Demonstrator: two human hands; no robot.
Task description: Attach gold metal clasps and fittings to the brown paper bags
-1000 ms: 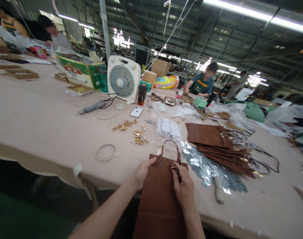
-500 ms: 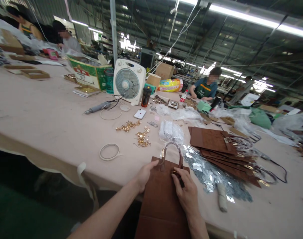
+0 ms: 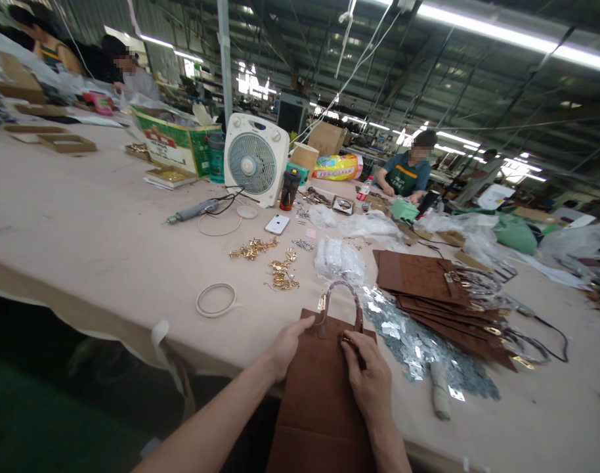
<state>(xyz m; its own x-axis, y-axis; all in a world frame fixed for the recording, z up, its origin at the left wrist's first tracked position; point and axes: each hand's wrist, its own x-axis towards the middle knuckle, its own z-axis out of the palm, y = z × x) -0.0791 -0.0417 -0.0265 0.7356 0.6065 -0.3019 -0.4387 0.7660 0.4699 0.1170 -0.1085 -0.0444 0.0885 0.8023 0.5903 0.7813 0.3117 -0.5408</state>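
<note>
A brown leather bag panel (image 3: pixel 324 401) with a curved, plastic-wrapped handle (image 3: pixel 343 286) lies over the table's front edge. My left hand (image 3: pixel 287 348) grips its left edge, the thumb on top by the handle's left base. A gold metal fitting (image 3: pixel 322 302) hangs at that side of the handle. My right hand (image 3: pixel 369 371) rests on the panel's right part, fingers pinched just below the handle's right base. A small dark, shiny piece shows at those fingertips; its kind is unclear.
Right of the panel lie many small metal plates (image 3: pixel 418 348), a grey roll (image 3: pixel 440 391) and stacked brown panels (image 3: pixel 423 276) with handles. Beyond are gold fittings (image 3: pixel 283 272), a phone (image 3: pixel 277 225), an electric screwdriver (image 3: pixel 192 211) and a box fan (image 3: pixel 255 161). A co-worker (image 3: pixel 408 167) sits across the table.
My hands and the bag panel stay almost in place; the right fingers shift very slightly. The co-worker across the table has moved their hands.
</note>
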